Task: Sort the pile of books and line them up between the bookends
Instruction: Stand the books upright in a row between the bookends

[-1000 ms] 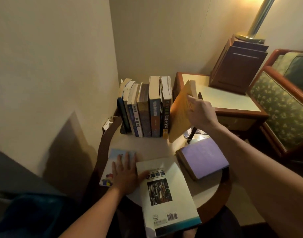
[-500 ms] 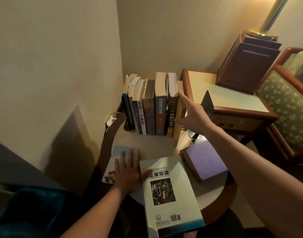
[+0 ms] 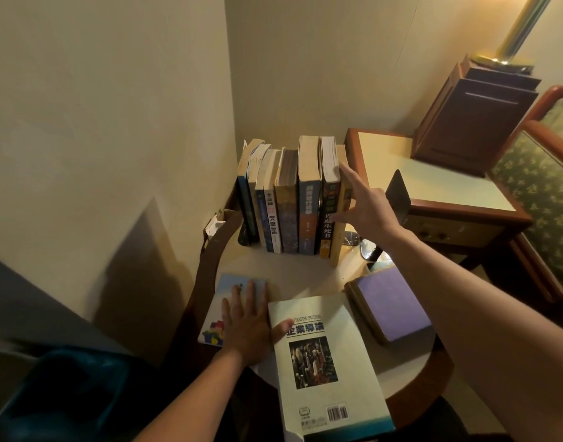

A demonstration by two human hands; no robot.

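Standing upright at the back of the round table (image 3: 305, 275), row of books (image 3: 289, 199) ends in yellow book (image 3: 336, 244), right hand (image 3: 366, 212) pressing it, fingers spread, black bookend (image 3: 396, 196) just beside; left hand (image 3: 245, 323) flat, fingers straight, on thin blue book (image 3: 222, 291).

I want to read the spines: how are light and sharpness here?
Head view: dim, warm light from the lamp at upper right; the standing books look slightly soft, some spine print readable; a dark shadow lies on the left wall.

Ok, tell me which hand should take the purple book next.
Right. The right hand is nearer the purple book, which lies by its forearm; the left hand lies flat on a blue booklet, the white textbook between.
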